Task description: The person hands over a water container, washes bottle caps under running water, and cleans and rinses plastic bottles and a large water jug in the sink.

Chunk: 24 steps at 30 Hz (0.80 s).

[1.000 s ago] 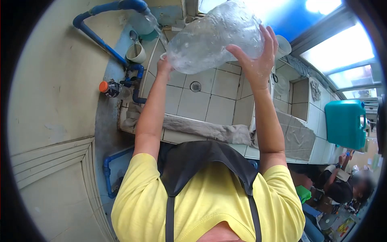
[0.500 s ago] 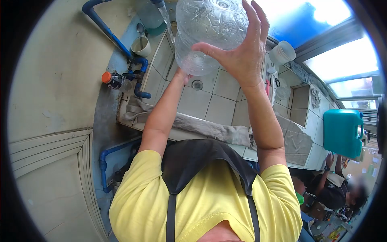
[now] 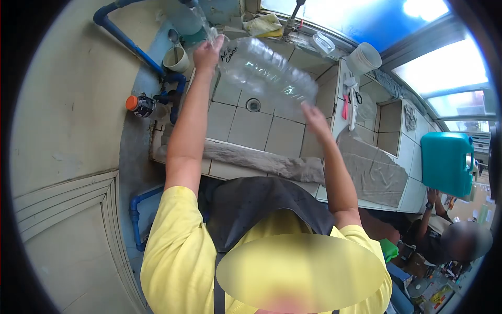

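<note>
Far left, there sat the orange-capped jar [image 3: 140,104], then the mug [image 3: 175,60] with 1 spoon [image 3: 173,35]! Water [image 3: 200,20] streamed beside the left hand [image 3: 207,54], its fingers curled round the neck of the clear plastic bottle [image 3: 266,70], slanting above the tiled basin [image 3: 250,126]. The right hand [image 3: 316,121] met its base, finger spread too blurred to tell; rightward, the teal jerrycan [image 3: 446,164]!

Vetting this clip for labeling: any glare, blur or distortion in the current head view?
Head view: window blown out at upper right; strong fisheye, black corners, walls bowed; bottle shows bright reflections, its lower end soft near the right hand; smooth blurred oval over the yellow shirt.
</note>
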Each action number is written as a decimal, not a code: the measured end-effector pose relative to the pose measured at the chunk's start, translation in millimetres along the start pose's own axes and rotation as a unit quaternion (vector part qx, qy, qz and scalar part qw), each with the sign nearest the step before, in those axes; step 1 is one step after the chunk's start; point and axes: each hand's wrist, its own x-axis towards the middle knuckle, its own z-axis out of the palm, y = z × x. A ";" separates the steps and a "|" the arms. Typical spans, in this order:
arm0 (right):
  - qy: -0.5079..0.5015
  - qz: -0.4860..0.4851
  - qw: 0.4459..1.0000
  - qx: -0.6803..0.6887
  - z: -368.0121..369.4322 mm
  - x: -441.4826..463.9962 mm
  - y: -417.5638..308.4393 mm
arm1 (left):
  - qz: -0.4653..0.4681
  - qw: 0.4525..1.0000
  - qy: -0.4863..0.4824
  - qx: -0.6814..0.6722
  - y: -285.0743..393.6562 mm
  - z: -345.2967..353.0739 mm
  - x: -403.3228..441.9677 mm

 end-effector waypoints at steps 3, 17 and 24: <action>-0.052 -0.039 0.970 -0.235 26.3 21.8 99.9 | 0.262 0.932 0.042 0.246 5.4 10.6 0.2; -0.146 -0.068 0.923 -0.349 33.0 43.4 162.7 | 0.329 0.898 0.040 0.289 -30.6 7.1 -15.0; -0.188 -0.053 0.929 -0.314 37.4 40.1 153.1 | 0.334 0.904 0.071 0.259 -30.4 2.5 -8.8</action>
